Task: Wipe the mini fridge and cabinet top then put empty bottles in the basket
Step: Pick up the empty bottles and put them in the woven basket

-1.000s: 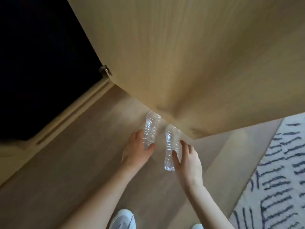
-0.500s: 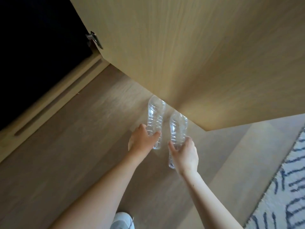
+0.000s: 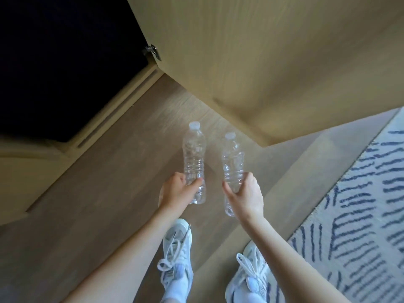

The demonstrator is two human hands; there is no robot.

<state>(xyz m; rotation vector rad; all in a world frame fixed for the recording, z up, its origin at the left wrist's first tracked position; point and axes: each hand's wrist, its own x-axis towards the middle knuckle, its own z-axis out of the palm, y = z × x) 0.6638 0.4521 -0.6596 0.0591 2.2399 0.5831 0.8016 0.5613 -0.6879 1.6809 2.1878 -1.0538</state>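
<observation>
Two clear empty plastic bottles with white caps are held above the wooden floor, caps pointing away from me. My left hand [image 3: 178,193] grips the left bottle [image 3: 194,154] around its lower half. My right hand [image 3: 246,194] grips the right bottle [image 3: 232,160] the same way. Both bottles hang free of the cabinet door. No basket is in view.
An open light-wood cabinet door [image 3: 273,62] fills the upper right, with a metal hinge [image 3: 152,51] at its edge. The dark cabinet opening [image 3: 61,62] lies at upper left. A white rug with blue dashes [image 3: 360,204] is at the right. My white sneakers [image 3: 178,254] stand below.
Both hands have lifted the bottles out from under the cabinet door and drawn them toward me. The view has pulled back, so my feet and more of the rug show.
</observation>
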